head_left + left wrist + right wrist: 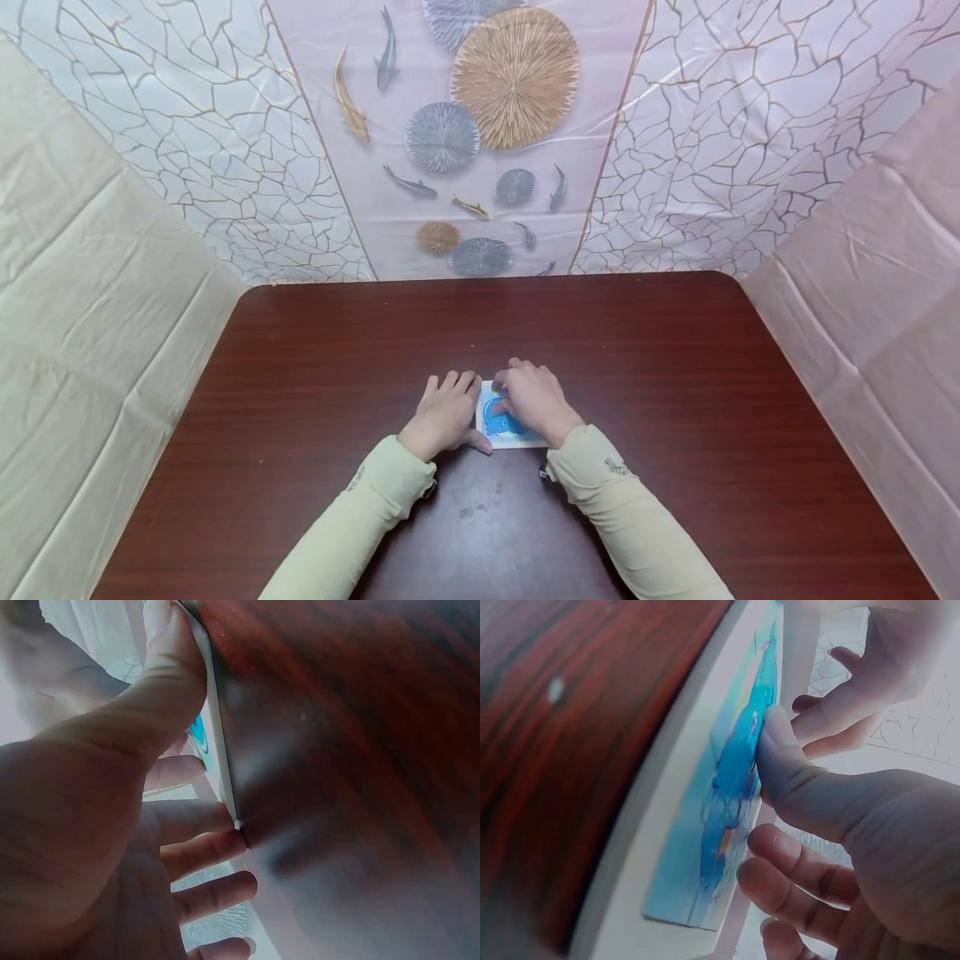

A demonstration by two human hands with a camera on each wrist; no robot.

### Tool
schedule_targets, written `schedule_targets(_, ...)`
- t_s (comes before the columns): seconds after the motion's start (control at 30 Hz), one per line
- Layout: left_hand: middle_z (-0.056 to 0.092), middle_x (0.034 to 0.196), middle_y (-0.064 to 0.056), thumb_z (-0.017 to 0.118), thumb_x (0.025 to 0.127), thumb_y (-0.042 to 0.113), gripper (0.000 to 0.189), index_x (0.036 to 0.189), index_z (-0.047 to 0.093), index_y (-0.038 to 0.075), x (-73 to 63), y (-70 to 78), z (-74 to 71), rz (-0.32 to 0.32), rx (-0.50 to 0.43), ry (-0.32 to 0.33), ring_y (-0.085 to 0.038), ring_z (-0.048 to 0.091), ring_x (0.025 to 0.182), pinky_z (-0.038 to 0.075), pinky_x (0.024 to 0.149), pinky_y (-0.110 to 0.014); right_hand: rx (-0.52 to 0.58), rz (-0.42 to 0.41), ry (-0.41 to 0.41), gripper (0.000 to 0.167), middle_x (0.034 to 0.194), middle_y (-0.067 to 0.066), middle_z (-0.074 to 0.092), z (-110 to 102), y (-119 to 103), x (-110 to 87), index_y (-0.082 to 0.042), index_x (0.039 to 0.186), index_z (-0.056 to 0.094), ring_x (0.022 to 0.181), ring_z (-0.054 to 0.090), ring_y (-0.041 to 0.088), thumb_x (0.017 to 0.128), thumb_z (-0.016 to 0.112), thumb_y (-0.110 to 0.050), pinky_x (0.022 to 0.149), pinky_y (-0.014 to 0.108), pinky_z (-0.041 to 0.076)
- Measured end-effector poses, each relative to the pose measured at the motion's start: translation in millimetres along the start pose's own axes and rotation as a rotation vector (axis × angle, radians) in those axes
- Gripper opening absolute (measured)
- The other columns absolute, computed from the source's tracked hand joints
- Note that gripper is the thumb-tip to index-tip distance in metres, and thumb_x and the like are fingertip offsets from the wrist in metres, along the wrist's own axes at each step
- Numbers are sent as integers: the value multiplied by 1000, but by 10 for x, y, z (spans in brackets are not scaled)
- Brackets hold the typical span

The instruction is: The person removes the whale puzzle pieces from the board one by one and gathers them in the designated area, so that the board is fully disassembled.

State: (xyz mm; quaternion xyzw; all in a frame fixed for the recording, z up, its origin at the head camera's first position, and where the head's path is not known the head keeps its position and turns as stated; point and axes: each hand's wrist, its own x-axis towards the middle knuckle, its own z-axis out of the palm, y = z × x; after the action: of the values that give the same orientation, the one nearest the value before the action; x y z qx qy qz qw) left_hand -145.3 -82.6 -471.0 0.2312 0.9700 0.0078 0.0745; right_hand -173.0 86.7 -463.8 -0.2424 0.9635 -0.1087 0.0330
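Note:
A small flat picture board (534, 442) with a white border lies on the table. It carries a blue printed figure (735, 765), whose shape my fingers partly cover. My left hand (444, 415) frames the board's left end, thumb along the near edge and fingertips by the far corner. In the left wrist view the fingers of that left hand (112, 817) look fairly straight. My right hand (536, 400) reaches over the board from the right. Its thumb (787, 754) touches the blue figure, while its other fingers (802, 862) are bent close to the picture, without a visible grip.
The dark reddish-brown table (337, 358) has rounded far corners. Behind it hangs a patterned cloth (375, 208) with fish and round leaf shapes. Pale creased cloth (862, 317) lines the right side, and similar cloth (90, 333) the left.

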Motion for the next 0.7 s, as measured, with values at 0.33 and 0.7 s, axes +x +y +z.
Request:
schedule_targets(0.33,43,144,-6,71,61,74,111,144,44,7,-1,-3,-19,-11,-1,-19,-27,39,124,34,93,-45,-18,-14,1,35,91,2,61,-33,-44,1,-16,101,77,84,60,23,74,84,-35,73,42,49)
schedule_targets(0.7,44,144,-7,73,61,72,109,144,45,7,-6,13,-24,-6,-26,-17,-28,39,125,34,94,-46,152,74,-77,34,92,5,56,5,-23,57,-10,102,68,79,57,22,76,84,-24,71,40,52)
